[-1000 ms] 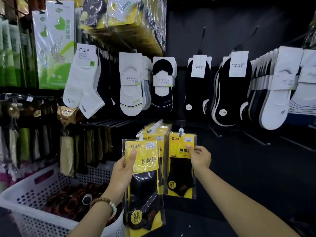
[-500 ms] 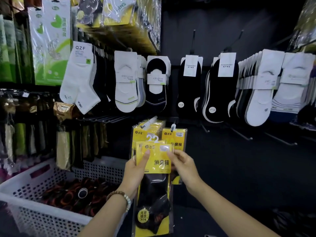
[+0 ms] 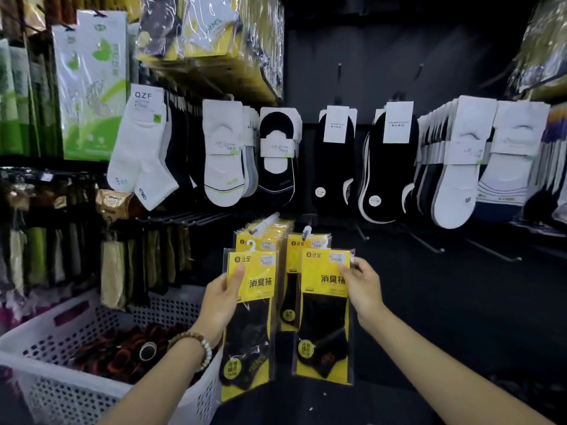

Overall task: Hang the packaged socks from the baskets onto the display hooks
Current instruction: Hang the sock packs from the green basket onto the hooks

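My left hand [image 3: 221,297] grips a yellow-and-black sock pack [image 3: 250,320] by its left edge, thumb across the yellow header. My right hand [image 3: 362,286] pinches a second, matching sock pack [image 3: 323,314] at its upper right edge. Both packs hang in front of two display hooks: the left hook [image 3: 265,223] carries several of the same yellow packs [image 3: 264,239], the right hook [image 3: 306,233] carries one yellow pack [image 3: 296,250]. A white perforated basket [image 3: 46,360] at the lower left holds dark bundled socks.
White and black socks on card headers hang in a row above, with green and yellow packs at the upper left. Bare metal hooks [image 3: 426,243] stick out to the right of the yellow packs. Olive and beige items hang at the left above the basket.
One second ago my right hand was at the pack on the right hook. It then came to the stack in my left hand and now holds a separate pack off to the right.
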Available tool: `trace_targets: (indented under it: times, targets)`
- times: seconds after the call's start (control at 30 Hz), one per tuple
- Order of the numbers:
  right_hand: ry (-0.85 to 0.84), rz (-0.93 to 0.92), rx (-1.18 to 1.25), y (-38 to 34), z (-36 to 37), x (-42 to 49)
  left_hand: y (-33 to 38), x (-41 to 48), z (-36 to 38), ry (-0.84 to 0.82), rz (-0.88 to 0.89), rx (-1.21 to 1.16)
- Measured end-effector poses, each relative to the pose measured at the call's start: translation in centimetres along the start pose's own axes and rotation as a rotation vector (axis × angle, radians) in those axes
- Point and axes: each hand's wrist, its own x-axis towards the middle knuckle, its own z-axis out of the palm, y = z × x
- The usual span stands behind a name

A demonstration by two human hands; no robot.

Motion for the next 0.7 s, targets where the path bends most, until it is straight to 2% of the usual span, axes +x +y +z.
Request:
trace_targets:
  times: [0.2, 0.5, 0.63, 0.7]
  targets:
    - [-0.061, -0.100, -0.112, -0.2, 3.1, 2.9, 0.1, 1.4, -0.6, 0.024, 0.033, 0.004]
    - [0.118, 0.052, -0.113, 3.3, 4.2, 5.5, -1.2, 2.0, -0.2, -0.002, 0.008, -0.019]
    - [0.228, 0.059, -0.151, 3.8, 3.5, 4.5, -1.4, 1.7, 0.2, -0.002, -0.027, -0.060]
    - [0.213, 0.042, -0.128, 3.7, 3.3, 3.5, -1.7, 1.5, 0.5, -0.021, -0.039, -0.070]
